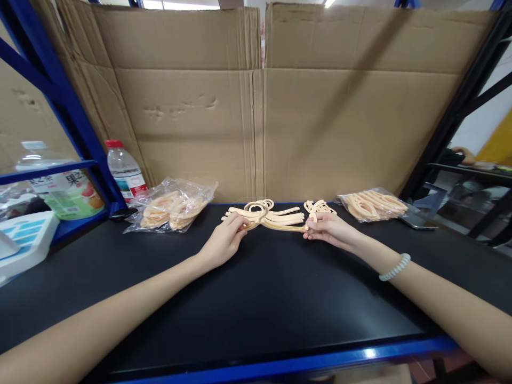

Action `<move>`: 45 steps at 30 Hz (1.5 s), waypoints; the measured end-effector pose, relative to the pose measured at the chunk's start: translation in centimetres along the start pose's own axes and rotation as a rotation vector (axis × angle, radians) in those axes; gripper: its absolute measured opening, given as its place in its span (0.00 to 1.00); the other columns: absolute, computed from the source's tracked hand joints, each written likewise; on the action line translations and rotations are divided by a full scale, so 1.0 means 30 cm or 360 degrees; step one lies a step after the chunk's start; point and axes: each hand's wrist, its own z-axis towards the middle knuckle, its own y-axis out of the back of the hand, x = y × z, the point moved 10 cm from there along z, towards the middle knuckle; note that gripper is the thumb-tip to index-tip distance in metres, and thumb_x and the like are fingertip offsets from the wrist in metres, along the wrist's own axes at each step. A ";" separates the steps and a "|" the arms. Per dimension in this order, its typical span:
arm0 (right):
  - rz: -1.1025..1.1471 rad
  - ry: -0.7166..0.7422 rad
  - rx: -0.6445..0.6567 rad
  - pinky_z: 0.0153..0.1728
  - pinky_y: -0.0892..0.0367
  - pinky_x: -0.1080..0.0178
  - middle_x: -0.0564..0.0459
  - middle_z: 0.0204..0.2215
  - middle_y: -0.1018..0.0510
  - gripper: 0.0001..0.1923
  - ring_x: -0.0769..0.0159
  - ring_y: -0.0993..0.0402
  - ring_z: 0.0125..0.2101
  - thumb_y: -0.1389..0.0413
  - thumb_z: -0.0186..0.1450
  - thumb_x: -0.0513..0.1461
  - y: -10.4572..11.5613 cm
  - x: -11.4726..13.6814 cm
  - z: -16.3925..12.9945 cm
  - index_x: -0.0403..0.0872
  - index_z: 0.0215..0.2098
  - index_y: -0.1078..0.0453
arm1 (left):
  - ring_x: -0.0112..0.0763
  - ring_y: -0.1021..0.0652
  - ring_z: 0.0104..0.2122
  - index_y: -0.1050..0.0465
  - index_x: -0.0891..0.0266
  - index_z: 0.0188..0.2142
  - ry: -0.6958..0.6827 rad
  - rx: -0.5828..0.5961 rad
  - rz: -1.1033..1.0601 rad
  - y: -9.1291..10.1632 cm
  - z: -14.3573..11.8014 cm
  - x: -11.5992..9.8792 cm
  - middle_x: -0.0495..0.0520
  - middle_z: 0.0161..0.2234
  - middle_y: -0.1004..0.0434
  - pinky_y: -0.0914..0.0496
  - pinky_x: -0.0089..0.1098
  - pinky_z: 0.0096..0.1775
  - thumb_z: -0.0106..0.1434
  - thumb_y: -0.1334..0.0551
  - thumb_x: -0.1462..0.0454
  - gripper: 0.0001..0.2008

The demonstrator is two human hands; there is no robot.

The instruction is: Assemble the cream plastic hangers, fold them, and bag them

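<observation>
A thin cream-coloured band (280,228) runs between my two hands, low over the black table. My left hand (224,239) is closed on its left end, thumb and fingers pinched together. At its right end my right hand (330,230) pinches it too, and a beaded bracelet (395,268) circles that wrist. Just behind lies a bundle of similar cream strips (286,217), with curled loops (259,205) standing up near my left hand. A smaller tangle of cream pieces (320,206) sits behind my right hand, partly hidden by it.
Clear plastic bags of cream loops lie at left (178,209) and right (372,205); a phone (418,220) touches the right one. A red-capped bottle (127,173) and a larger bottle (68,186) stand left. Cardboard (340,122) walls the back of the table (256,304).
</observation>
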 end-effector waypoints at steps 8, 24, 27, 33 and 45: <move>-0.0081 0.0165 -0.0239 0.29 0.30 0.62 0.56 0.21 0.28 0.12 0.68 0.27 0.23 0.35 0.50 0.38 0.003 0.018 -0.013 0.46 0.23 0.36 | 0.34 0.29 0.38 0.35 0.60 0.38 -0.0005 -0.0002 -0.0007 -0.002 -0.004 0.002 0.53 0.38 0.33 0.33 0.35 0.41 0.64 0.49 0.71 0.08; -0.0269 0.0350 -0.0402 0.21 0.38 0.63 0.56 0.14 0.29 0.14 0.69 0.33 0.17 0.35 0.48 0.43 0.027 0.025 -0.013 0.47 0.22 0.37 | 0.35 0.28 0.40 0.33 0.59 0.39 -0.0017 -0.0023 -0.0004 0.004 -0.009 -0.010 0.53 0.37 0.33 0.32 0.35 0.43 0.64 0.49 0.71 0.09; -0.0284 0.0387 -0.0439 0.20 0.40 0.64 0.57 0.13 0.30 0.14 0.71 0.35 0.16 0.36 0.48 0.43 0.029 0.031 -0.016 0.47 0.22 0.37 | 0.35 0.28 0.40 0.33 0.59 0.40 -0.0045 -0.0033 -0.0012 0.002 -0.010 -0.011 0.53 0.38 0.32 0.32 0.35 0.43 0.64 0.49 0.71 0.10; -0.0251 0.0427 -0.0472 0.19 0.42 0.64 0.56 0.16 0.28 0.14 0.72 0.37 0.16 0.36 0.46 0.42 0.024 0.043 -0.022 0.48 0.23 0.38 | 0.35 0.28 0.39 0.33 0.60 0.39 0.0006 -0.0038 -0.0013 0.002 -0.008 0.006 0.55 0.38 0.32 0.32 0.34 0.42 0.64 0.49 0.70 0.09; -0.0182 0.0402 -0.0436 0.20 0.43 0.64 0.58 0.15 0.31 0.15 0.72 0.38 0.17 0.36 0.46 0.39 0.024 0.038 -0.014 0.48 0.20 0.39 | 0.35 0.28 0.37 0.32 0.60 0.39 0.0021 -0.0051 -0.0013 0.005 -0.007 -0.008 0.54 0.37 0.31 0.31 0.34 0.40 0.64 0.48 0.69 0.08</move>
